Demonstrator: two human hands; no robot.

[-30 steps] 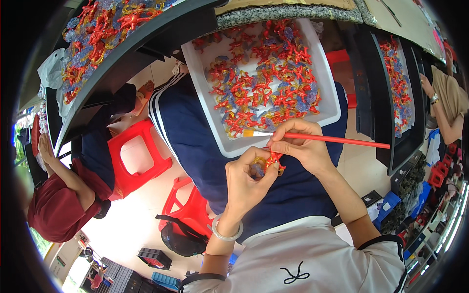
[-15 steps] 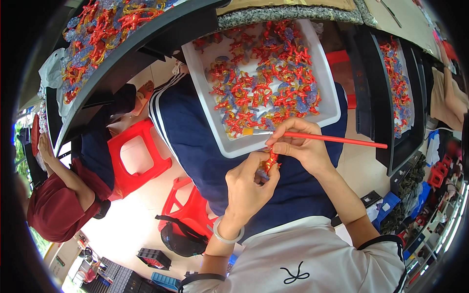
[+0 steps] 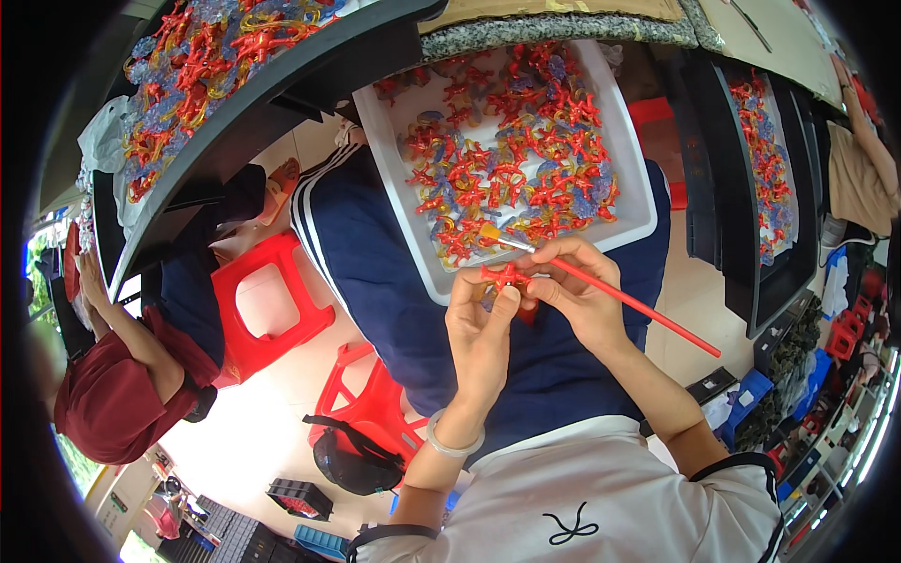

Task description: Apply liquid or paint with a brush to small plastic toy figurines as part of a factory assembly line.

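Note:
My left hand (image 3: 480,328) is closed around a small glossy figurine (image 3: 508,276), red with some blue and yellow, just past the near rim of the white tray (image 3: 644,233). My right hand (image 3: 582,293) grips a paintbrush (image 3: 648,317) with a long red handle, its yellow bristles slanting up and left over the tray. Fingers of the right hand also come up against the figurine's right side, and they partly hide it. Many similar figurines (image 3: 565,195) in red, yellow and clear blue lie heaped in the tray, which rests on my lap.
A dark-edged container (image 3: 202,70) at upper left holds more figurines. Black bins (image 3: 706,188) stand at right, with figurines inside. Red plastic stools (image 3: 272,300) and a black bag (image 3: 352,460) are at left. A person in a dark red top (image 3: 122,394) sits at far left.
The figurine has turned and risen slightly, showing its red limbs. My right hand has tilted the brush, so its handle now slopes down to the right. Both hands stay close together.

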